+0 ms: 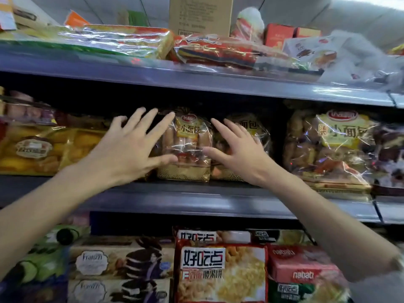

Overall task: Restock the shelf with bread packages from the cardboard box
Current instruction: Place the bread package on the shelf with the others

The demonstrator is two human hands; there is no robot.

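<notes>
A clear bread package (188, 147) with a gold base and yellow label stands upright on the middle shelf (196, 201). My left hand (131, 147) is spread open just left of it, thumb near its lower front. My right hand (238, 149) is spread open to its right, over a second bread package (244, 125) that it partly hides. Neither hand holds anything. A larger bread package (328, 149) of the same brand stands further right. One cardboard box (200, 15) sits on top of the shelving.
Yellow bread packs (43, 149) fill the middle shelf's left side. The top shelf (196, 82) carries flat wrapped goods. Below are biscuit boxes (120, 259), a red-and-white cracker pack (223, 272) and a pink wafer box (301, 267).
</notes>
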